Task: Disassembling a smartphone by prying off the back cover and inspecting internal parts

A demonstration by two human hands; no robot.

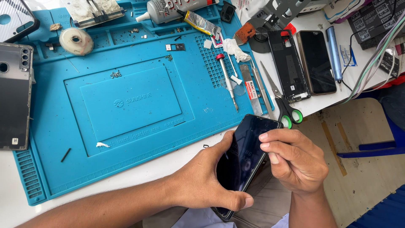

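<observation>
Both hands gripping 1 dark phone (244, 156) at 5 o'clock off the blue mat (126, 105): left hand (206, 177) cupping its back, right hand (291, 158) w/ fingers curled onto its edge; 1 scissors (282, 99) lying at 1 o'clock.

Left hand (206, 179) comes in from the lower left, forearm stretched out, palm cupped, thumb hooked across the bottom; right hand (291, 158) sits just beside it, fingers (274, 137) curled inward, wrist bent, forearm coming up from below
</observation>
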